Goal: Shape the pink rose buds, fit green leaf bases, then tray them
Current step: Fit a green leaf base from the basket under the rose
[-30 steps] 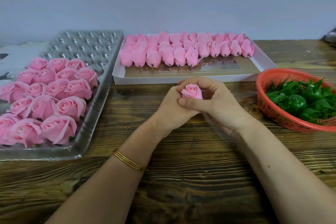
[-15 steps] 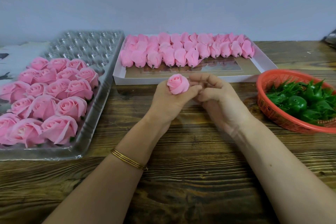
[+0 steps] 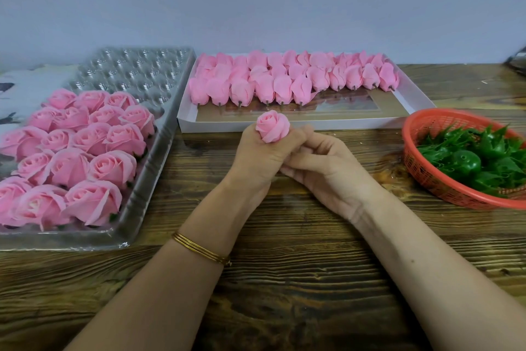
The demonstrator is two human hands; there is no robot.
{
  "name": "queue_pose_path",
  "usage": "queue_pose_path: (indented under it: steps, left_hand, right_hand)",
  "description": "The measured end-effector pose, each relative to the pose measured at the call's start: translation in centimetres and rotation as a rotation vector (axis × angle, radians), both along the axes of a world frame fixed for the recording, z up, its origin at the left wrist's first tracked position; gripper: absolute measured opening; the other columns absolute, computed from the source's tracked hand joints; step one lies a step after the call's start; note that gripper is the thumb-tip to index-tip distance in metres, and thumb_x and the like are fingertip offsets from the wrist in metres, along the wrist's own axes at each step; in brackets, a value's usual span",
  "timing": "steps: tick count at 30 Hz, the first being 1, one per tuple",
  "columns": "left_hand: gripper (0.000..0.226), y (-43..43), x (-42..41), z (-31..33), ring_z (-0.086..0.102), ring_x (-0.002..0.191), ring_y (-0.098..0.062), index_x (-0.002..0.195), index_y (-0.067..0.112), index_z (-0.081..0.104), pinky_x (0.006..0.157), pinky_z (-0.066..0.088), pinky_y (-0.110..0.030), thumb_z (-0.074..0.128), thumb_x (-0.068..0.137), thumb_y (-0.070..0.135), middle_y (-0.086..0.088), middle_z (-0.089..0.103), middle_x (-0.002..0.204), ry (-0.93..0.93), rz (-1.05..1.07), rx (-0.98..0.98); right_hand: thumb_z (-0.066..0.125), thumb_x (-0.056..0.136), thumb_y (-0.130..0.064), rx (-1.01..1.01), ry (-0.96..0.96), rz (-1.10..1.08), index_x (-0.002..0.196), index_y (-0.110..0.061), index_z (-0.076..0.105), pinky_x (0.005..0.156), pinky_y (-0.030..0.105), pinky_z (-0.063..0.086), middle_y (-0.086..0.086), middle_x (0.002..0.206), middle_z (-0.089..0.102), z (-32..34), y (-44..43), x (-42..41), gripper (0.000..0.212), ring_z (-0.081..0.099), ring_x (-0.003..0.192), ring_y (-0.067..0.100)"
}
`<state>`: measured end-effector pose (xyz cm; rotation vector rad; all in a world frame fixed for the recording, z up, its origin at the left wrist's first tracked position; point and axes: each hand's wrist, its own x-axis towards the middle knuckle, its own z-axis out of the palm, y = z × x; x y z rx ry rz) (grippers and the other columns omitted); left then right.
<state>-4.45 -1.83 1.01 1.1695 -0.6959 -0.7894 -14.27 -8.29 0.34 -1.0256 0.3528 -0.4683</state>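
The rose bud (image 3: 272, 126) stands upright above the middle of the counter (image 3: 284, 279), its lower half wrapped by the curled fingers of the left hand (image 3: 260, 160), its petals free at the top. The right hand (image 3: 321, 168) lies against the left just under the bud, fingers loosely curled; whether it pinches the bud's stub cannot be seen.

The step looks like shaping. To do it well, hold the base lightly so the soft petals are not crushed. Turn the bud a little at a time and ease each outer petal outward evenly.

Toward the far edge lies a white box (image 3: 299, 124) of unshaped buds (image 3: 284, 80). A red basket (image 3: 427, 177) of green leaf bases (image 3: 466, 162) sits at the right edge. A clear tray (image 3: 133, 208) of finished roses (image 3: 74, 157) sits at the left edge.
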Motion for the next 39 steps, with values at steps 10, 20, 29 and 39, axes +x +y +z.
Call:
queue_pose_path:
  steps: [10,20,29,39]
  left_hand:
    - [0.025,0.41,-0.06,0.32,0.045,0.079,-0.025,0.092,0.001,0.057,0.066,0.047,-0.028,0.076,0.081,0.013,-0.014,0.044,0.083,0.018,-0.071,-0.029]
    - [0.023,0.32,0.21,0.04,0.054,0.060,-0.008,0.070,0.007,0.054,0.058,0.049,-0.021,0.070,0.086,0.007,0.001,0.053,0.061,-0.082,-0.107,0.007]
    - [0.030,0.26,0.62,-0.26,0.062,0.061,-0.002,0.065,0.016,0.062,0.059,0.051,-0.016,0.069,0.084,-0.007,0.010,0.064,0.061,-0.116,-0.164,-0.036]
    - [0.018,0.38,0.45,0.15,0.063,0.064,-0.003,0.079,0.013,0.064,0.061,0.052,-0.018,0.073,0.081,-0.003,0.008,0.064,0.065,-0.160,-0.148,-0.022]
  right_hand:
    - [0.058,0.081,-0.006,0.145,-0.019,0.084,0.116,0.002,0.062,0.092,0.030,0.053,0.024,0.121,0.059,0.26,-0.41,-0.20,0.037,0.062,0.098,0.023]
    - [0.054,0.081,0.002,0.184,-0.067,0.105,0.121,0.006,0.058,0.094,0.033,0.055,0.020,0.116,0.068,0.15,-0.38,-0.11,0.041,0.067,0.105,0.025]
    - [0.052,0.078,0.008,0.157,-0.126,0.114,0.093,-0.002,0.075,0.089,0.035,0.057,0.018,0.116,0.069,-0.06,-0.33,0.01,0.029,0.067,0.108,0.027]
    - [0.048,0.077,0.009,0.169,-0.135,0.104,0.121,0.006,0.057,0.087,0.032,0.057,0.018,0.118,0.067,-0.21,-0.51,0.06,0.045,0.067,0.105,0.026]
